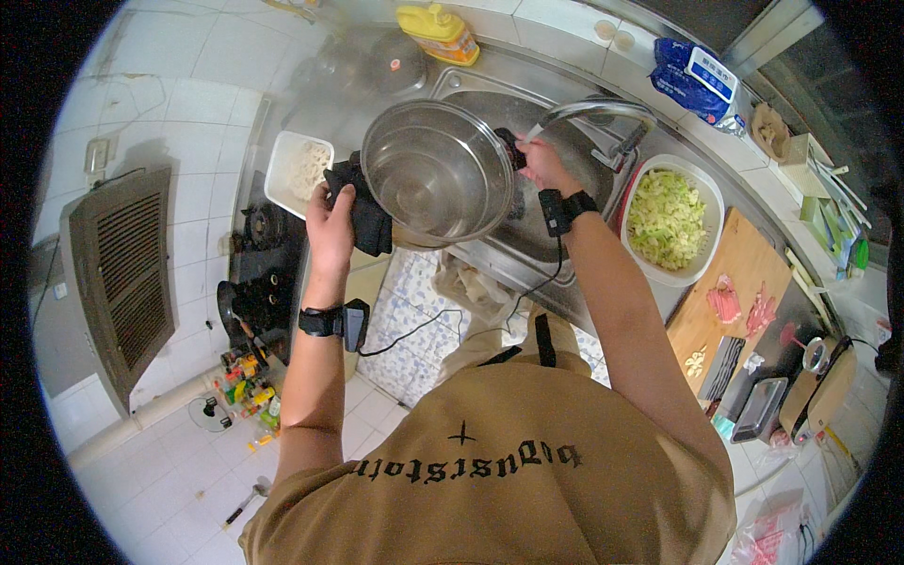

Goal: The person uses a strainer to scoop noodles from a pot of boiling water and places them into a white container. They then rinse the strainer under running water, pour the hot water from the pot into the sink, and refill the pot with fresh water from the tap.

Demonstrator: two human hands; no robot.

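A wide stainless-steel pot [452, 198] is held level between my hands, over the left side of the sink [565, 244]. My left hand [332, 226] grips a folded black cloth [371, 229] at the pot's left side, which hides any handle there. On the right, my right hand [544, 168] is closed around the pot's black handle [510, 148]. The pot's inside is shiny, and I cannot tell how much liquid it holds. The chrome faucet [590, 109] arches just above my right hand.
Left of the pot stands a white container [282, 176] of pale food. A white colander [706, 265] of chopped cabbage and a wooden cutting board [685, 318] with sliced meat [724, 300] and a cleaver [720, 367] lie right. Behind are a yellow jug [438, 32] and steam. A gas stove [265, 226] is left.
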